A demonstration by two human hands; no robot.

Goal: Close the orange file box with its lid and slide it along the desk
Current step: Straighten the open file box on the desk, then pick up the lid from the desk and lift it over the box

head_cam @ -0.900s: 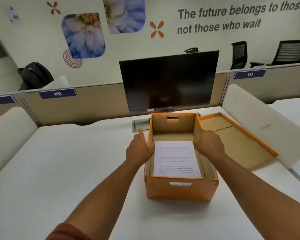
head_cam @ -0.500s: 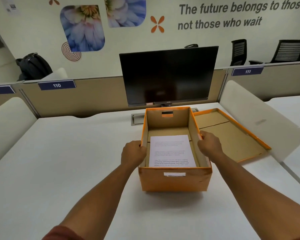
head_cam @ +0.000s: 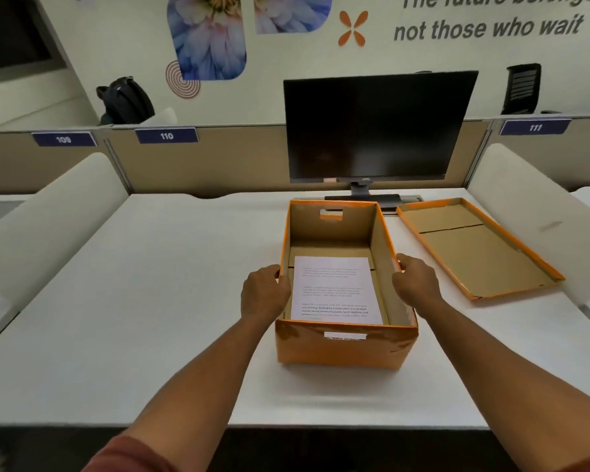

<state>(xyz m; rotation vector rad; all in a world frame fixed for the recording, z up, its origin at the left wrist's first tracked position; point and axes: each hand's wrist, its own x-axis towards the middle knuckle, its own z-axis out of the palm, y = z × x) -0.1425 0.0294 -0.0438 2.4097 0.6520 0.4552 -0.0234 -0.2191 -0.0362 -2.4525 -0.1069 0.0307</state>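
Observation:
An open orange file box (head_cam: 346, 347) stands in the middle of the white desk (head_cam: 150, 301), with a printed sheet of paper (head_cam: 336, 289) flat on its bottom. My left hand (head_cam: 264, 296) grips the box's left wall at the rim. My right hand (head_cam: 416, 284) grips the right wall at the rim. The box's orange lid (head_cam: 474, 250) lies upside down on the desk just right of the box, brown inside facing up, untouched.
A dark monitor (head_cam: 378, 127) stands on its base right behind the box. Beige partition panels (head_cam: 218, 158) run along the back, and curved white dividers (head_cam: 539, 216) flank the desk on both sides. The near desk edge lies below my forearms.
Both hands have gone from resting against the box's sides to gripping its walls at the rim. The box has come a little nearer to me, away from the monitor.

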